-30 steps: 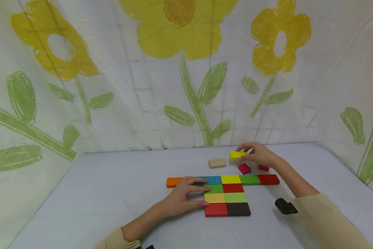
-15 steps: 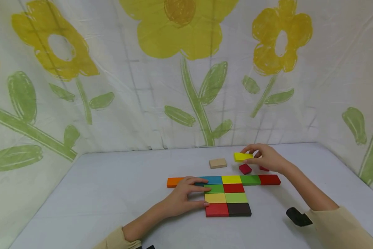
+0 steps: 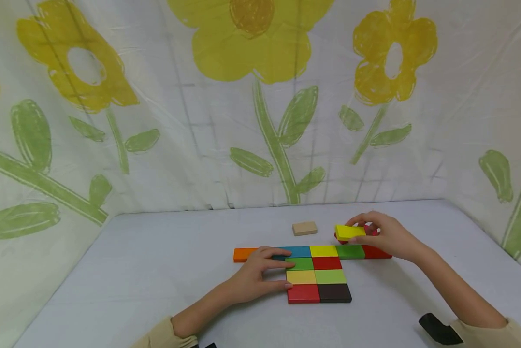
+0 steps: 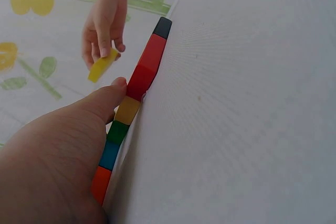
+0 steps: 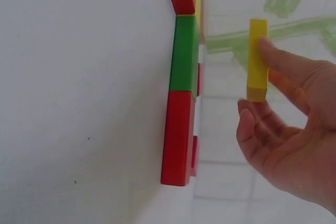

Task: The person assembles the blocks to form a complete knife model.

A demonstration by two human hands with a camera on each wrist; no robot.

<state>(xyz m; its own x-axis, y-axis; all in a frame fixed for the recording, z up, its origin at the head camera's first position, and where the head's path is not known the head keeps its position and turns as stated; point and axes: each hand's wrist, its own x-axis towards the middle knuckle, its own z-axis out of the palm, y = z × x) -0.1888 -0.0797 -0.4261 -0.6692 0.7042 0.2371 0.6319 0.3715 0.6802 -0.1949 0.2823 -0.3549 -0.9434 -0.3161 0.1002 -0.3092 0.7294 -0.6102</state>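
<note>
My right hand (image 3: 388, 237) pinches a yellow wooden block (image 3: 346, 232) between thumb and fingers, raised behind the right end of a flat block layout. In the right wrist view the yellow block (image 5: 257, 59) stands apart from the laid blocks. My left hand (image 3: 251, 276) rests at the layout's left side, fingertips over a blue block (image 3: 298, 251) and a green block (image 3: 301, 263), thumb at a red block (image 3: 303, 294). The layout is a long top row, from an orange block (image 3: 244, 254) to a dark red block (image 3: 379, 251), above several two-block rows ending beside a black block (image 3: 335, 293).
A plain wood block (image 3: 304, 228) lies behind the row. Small red pieces, one a red block (image 5: 195, 156), lie behind the row's right end, mostly hidden by the right hand and yellow block. The white table (image 3: 156, 270) meets a flower-painted curtain (image 3: 199, 145) at its back.
The right hand has carried the yellow block rightward and toward the person, now overlapping the small red pieces. The left hand and the laid blocks have stayed put.
</note>
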